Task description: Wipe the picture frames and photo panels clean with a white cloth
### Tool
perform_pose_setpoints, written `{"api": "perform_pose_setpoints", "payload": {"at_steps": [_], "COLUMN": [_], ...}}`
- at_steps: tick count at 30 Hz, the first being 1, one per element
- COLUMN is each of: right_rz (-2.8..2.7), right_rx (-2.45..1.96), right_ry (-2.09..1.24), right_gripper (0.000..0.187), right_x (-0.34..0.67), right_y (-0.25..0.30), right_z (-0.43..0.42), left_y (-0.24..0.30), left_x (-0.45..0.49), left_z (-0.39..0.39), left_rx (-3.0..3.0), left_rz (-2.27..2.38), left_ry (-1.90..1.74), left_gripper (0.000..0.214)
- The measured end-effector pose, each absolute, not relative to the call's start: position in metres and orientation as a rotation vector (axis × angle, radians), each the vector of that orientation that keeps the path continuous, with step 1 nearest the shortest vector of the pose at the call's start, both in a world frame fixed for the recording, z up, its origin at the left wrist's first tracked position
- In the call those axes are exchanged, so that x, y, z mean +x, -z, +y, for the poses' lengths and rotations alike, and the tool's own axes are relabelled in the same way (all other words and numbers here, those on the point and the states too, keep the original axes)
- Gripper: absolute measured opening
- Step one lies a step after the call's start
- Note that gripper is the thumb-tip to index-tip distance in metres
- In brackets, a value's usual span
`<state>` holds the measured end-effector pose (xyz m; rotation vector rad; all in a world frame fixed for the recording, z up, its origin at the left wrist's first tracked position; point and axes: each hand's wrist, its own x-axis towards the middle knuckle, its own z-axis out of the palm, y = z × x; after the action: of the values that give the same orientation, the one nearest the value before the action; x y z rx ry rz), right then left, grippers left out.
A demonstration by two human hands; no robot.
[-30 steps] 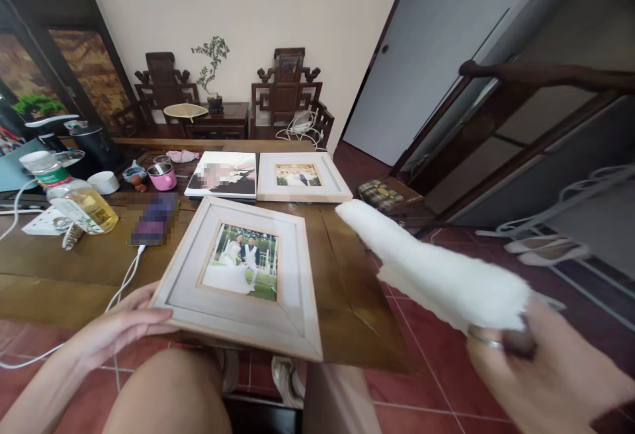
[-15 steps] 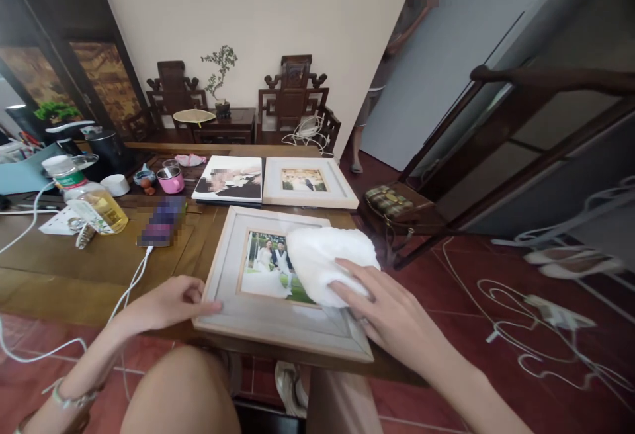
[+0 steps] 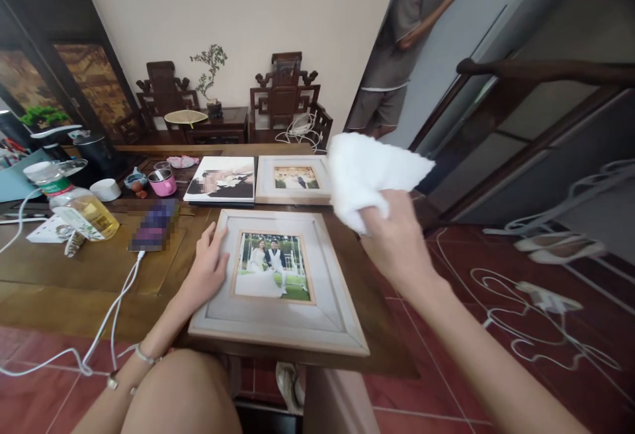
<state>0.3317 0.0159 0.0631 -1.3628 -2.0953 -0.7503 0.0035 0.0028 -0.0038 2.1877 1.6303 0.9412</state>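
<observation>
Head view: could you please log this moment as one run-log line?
left hand flat on picture frame | right hand grips white cloth, clear of picture frame | picture frame flat on table

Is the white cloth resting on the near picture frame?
No, the right hand holds the white cloth up in the air, clear of the near picture frame.
</observation>
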Motion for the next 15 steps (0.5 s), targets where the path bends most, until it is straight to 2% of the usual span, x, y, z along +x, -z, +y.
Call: {"api": "perform_pose_setpoints", "payload": {"at_steps": [8,15], "right_rz": [-2.429,-2.547], "right_rx": [-1.338,-1.312], "right_ry": [0.378,0.286], "right_gripper": [0.046,0.046], "right_x": [0.285,0.281], "right_y": [-0.028,-0.019], "right_z": [0.04,0.031], "left_y": [0.003,-0.002], "left_x": [0.006,0.007], "left_z": [0.0,-0.005], "left_rx": [2.414,2.406], "left_rz": [1.492,1.422], "left_ry": [-0.959,-0.856], "left_gripper": [0.051,0.063]}}
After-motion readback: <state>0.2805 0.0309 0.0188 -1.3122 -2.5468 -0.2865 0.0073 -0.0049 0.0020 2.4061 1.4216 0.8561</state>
